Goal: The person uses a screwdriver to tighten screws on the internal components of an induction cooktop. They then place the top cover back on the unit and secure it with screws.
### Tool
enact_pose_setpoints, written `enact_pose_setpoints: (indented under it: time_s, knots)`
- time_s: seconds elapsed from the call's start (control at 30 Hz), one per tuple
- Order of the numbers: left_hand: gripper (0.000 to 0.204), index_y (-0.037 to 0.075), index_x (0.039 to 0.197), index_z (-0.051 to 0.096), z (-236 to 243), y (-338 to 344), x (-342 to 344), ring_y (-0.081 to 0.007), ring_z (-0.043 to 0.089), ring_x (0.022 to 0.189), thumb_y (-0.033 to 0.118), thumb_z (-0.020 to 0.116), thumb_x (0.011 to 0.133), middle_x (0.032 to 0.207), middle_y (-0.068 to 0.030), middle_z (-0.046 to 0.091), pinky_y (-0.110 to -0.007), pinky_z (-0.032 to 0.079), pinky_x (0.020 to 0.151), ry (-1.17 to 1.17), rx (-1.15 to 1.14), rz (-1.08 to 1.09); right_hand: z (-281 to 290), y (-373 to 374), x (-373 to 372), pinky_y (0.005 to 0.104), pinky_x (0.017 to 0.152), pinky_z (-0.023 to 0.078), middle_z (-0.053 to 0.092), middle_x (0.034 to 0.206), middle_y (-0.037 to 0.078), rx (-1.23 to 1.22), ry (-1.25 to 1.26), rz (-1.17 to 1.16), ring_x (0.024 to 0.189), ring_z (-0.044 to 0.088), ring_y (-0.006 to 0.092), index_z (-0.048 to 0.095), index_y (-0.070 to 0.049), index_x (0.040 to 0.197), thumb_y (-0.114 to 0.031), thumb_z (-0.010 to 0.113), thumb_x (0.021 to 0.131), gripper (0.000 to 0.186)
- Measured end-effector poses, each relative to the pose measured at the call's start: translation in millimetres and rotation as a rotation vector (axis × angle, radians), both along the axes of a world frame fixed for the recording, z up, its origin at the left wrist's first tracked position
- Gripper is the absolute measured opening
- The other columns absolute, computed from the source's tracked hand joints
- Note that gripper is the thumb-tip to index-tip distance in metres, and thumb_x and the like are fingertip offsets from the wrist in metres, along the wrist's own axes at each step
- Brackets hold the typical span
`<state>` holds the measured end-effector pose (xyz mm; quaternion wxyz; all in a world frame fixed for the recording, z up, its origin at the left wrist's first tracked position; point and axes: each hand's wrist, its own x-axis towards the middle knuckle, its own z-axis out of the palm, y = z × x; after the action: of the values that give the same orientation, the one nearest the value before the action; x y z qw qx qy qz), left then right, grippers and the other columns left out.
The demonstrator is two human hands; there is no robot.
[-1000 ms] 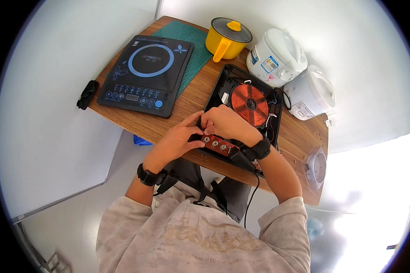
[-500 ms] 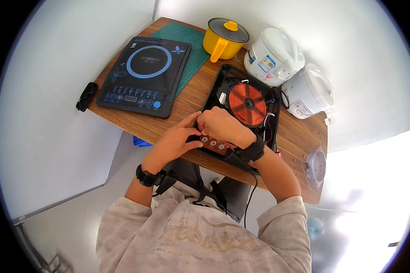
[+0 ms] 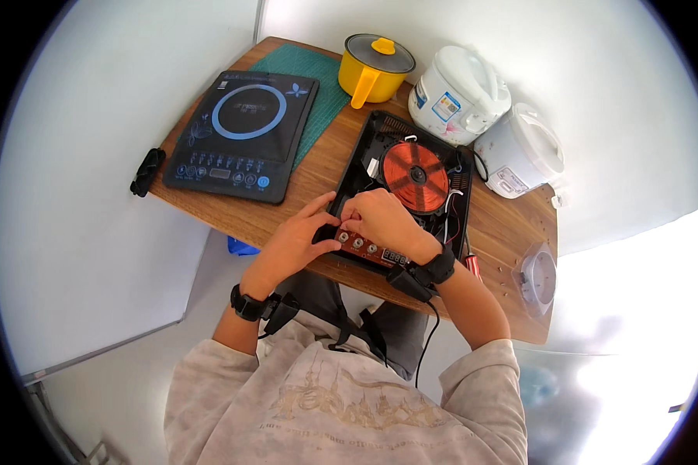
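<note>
An opened induction cooker base (image 3: 352, 172) lies at the table's front, its round copper coil (image 3: 399, 182) exposed. Along its near side sits a brown control board (image 3: 358, 246) with several round buttons and a small display. My right hand (image 3: 384, 221) bends over the board's left end, fingers curled and pinched together; whatever they hold is hidden beneath them. Beside it, my left hand (image 3: 293, 242) rests at the base's left corner, index finger stretched out and thumb apart, its tips close to the board's end.
A black induction cooktop (image 3: 271, 167) lies left, partly on a green cutting mat (image 3: 318, 124). Behind stand a yellow pot (image 3: 372, 81) and two white rice cookers (image 3: 459, 93). To the right are a red-handled tool (image 3: 473, 266), small screws and a clear round container (image 3: 537, 277).
My right wrist has shifted slightly, uncovering the board's display and more of the red-handled tool. Both hands stay at the board's left end. The whole view has shifted a little.
</note>
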<state>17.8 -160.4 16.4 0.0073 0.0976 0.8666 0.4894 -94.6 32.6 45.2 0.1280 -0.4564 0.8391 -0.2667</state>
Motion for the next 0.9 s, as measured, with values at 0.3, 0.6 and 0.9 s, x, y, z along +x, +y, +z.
enact_pose_setpoints:
  time_s: [0.3,0.6,0.9]
  knots:
    - [0.032,0.004,0.114,0.069,-4,3,-1,-0.0344,0.057,0.131,0.015,0.080,0.086,0.158,-0.0139,0.045,-0.039,0.049,0.102,0.078,-0.019,0.025,28,35,13,0.0435,0.074,0.053,0.070,0.082,0.011,-0.203,0.095,-0.153,0.082,0.069,0.0325,0.071,-0.004,0.095,-0.014,0.074,0.085,0.014]
    - [0.028,0.001,0.112,0.075,2,0,-2,-0.0099,0.063,0.093,0.009,0.080,0.085,0.160,-0.0068,0.045,-0.026,0.050,0.071,-0.139,0.089,0.042,41,199,74,0.0322,0.070,0.053,0.072,0.082,0.011,-0.281,-0.103,-0.958,0.072,0.066,0.0157,0.070,-0.002,0.111,-0.014,0.073,0.091,0.024]
    - [0.027,0.004,0.112,0.076,8,3,-7,-0.0118,0.061,0.081,0.010,0.080,0.086,0.157,-0.0062,0.048,-0.027,0.049,0.071,-0.148,0.048,0.054,-18,283,145,0.0340,0.075,0.055,0.073,0.086,0.013,-0.127,-0.101,-1.321,0.078,0.070,0.0203,0.066,0.000,0.118,-0.017,0.072,0.092,0.031]
